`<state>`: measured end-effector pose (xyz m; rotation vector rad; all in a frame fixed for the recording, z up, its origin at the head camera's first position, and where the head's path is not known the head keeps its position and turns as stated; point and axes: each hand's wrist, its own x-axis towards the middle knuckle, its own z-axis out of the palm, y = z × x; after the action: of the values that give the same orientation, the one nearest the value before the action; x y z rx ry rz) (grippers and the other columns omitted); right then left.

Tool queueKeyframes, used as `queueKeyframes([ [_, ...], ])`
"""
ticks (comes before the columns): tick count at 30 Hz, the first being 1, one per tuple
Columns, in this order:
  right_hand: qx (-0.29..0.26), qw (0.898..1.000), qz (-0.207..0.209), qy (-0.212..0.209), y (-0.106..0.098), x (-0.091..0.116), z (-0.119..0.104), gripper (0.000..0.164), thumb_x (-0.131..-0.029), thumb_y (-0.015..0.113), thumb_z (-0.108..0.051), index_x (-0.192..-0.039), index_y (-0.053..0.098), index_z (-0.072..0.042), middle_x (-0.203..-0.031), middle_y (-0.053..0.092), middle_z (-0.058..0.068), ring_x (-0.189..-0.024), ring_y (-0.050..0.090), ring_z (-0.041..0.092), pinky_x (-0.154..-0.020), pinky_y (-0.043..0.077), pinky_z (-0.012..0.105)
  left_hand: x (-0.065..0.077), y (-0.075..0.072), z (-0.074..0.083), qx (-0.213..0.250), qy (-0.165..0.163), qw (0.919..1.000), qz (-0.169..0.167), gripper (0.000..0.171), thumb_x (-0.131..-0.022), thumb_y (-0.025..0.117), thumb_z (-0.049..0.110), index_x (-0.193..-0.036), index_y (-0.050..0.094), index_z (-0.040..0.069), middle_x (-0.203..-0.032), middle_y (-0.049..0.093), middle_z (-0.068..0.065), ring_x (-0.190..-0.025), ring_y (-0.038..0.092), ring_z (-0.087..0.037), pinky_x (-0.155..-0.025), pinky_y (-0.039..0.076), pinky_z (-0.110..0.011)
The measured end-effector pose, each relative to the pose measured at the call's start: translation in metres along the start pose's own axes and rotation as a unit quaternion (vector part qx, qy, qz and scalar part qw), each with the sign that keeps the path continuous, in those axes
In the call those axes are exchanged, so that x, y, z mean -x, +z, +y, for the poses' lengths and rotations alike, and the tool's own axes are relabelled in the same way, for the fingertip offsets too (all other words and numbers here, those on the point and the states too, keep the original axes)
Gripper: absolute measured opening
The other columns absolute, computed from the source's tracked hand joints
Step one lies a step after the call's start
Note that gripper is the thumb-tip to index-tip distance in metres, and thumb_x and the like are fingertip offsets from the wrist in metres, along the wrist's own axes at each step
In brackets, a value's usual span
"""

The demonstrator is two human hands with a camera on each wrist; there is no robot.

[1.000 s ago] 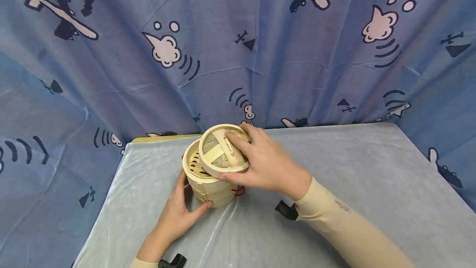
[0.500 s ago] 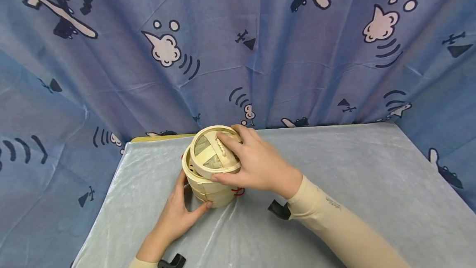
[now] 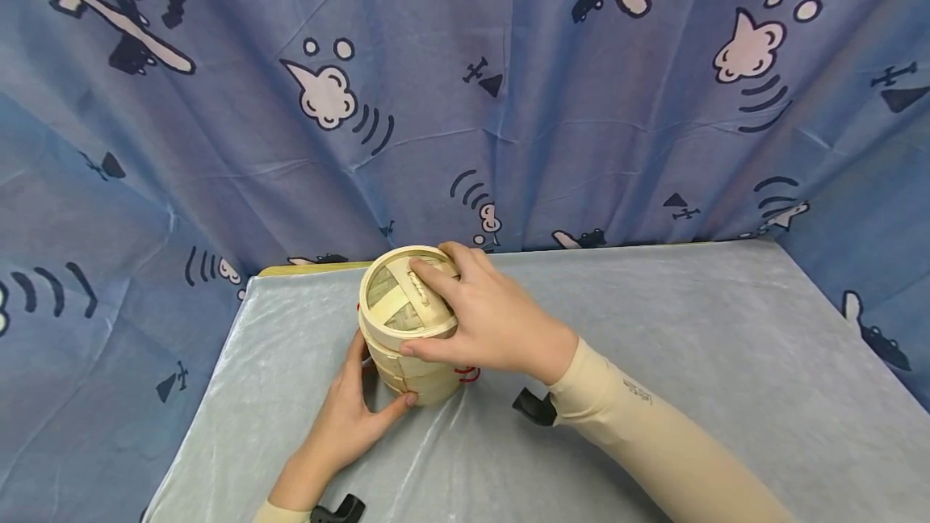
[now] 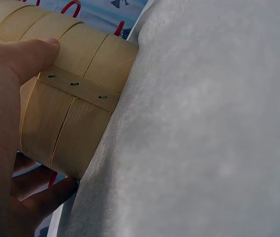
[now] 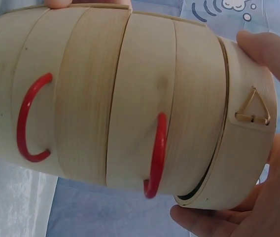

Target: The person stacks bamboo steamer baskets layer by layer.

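Note:
A stack of bamboo steamer baskets (image 3: 417, 378) stands upright on the cloth-covered table. Its woven lid (image 3: 391, 299), with a braided handle on top, sits over the upper rim. My right hand (image 3: 501, 317) grips the lid at its right side, thumb toward the front. In the right wrist view, a narrow dark gap shows between one side of the lid (image 5: 246, 148) and the top basket (image 5: 199, 98). Low on the stack, my left hand (image 3: 340, 418) holds it round the left side, its thumb at the front; in the left wrist view the fingers curl behind the lower basket (image 4: 66, 128).
Red loop handles (image 5: 29, 118) stick out from the basket walls. Pale grey cloth (image 3: 654, 329) covers the table, and a blue patterned curtain (image 3: 421, 103) hangs close behind its back edge. Black wrist mounts (image 3: 534, 407) sit under both forearms.
My right hand has moved left with the lid, from tilted and off to the right to resting over the stack; the perforated basket floor is now covered. The left hand stays in place.

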<state>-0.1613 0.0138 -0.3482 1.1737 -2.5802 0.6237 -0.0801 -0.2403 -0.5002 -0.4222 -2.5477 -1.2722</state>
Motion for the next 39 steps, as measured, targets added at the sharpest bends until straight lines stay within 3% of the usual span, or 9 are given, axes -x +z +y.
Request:
queueKeyframes([
  [16,-0.032,0.999,-0.025,-0.003,0.001,-0.003,-0.002,0.1,-0.088,0.079,-0.073,-0.163,0.053,-0.012,-0.162,0.041,0.024,-0.141,0.047,0.039,-0.112,0.053,0.055,0.0,0.001,0.003,0.002,-0.008,0.9999,-0.005,0.126,-0.086,0.096,0.031,-0.177,0.01,0.028,-0.169,0.042,-0.016,-0.139,0.059,-0.037,-0.113,0.05,-0.061],
  [30,-0.056,0.998,-0.017,-0.014,-0.002,0.011,0.006,0.113,-0.089,0.083,-0.068,-0.172,0.032,-0.012,-0.165,0.037,0.028,-0.147,0.046,0.047,-0.11,0.053,0.063,-0.005,-0.004,-0.002,0.002,0.001,0.9999,-0.01,0.127,-0.086,0.097,0.034,-0.177,0.009,0.028,-0.171,0.039,-0.011,-0.143,0.055,-0.034,-0.112,0.051,-0.059],
  [35,-0.042,0.999,-0.018,-0.01,-0.009,0.015,0.01,0.109,-0.091,0.079,-0.069,-0.173,0.032,-0.014,-0.168,0.033,0.03,-0.152,0.04,0.049,-0.115,0.048,0.066,-0.005,-0.012,0.007,-0.033,-0.03,0.9987,-0.025,0.132,-0.085,0.095,0.05,-0.177,0.003,0.032,-0.164,0.049,-0.012,-0.14,0.058,-0.033,-0.11,0.052,-0.06],
  [39,-0.026,0.999,-0.02,0.007,-0.022,0.017,0.015,0.105,-0.093,0.076,-0.07,-0.173,0.034,-0.016,-0.173,0.026,0.029,-0.158,0.031,0.051,-0.121,0.038,0.07,-0.008,-0.028,0.023,-0.09,-0.05,0.9941,-0.033,0.13,-0.085,0.091,0.058,-0.178,0.004,0.026,-0.163,0.05,-0.016,-0.139,0.059,-0.039,-0.105,0.054,-0.066],
])
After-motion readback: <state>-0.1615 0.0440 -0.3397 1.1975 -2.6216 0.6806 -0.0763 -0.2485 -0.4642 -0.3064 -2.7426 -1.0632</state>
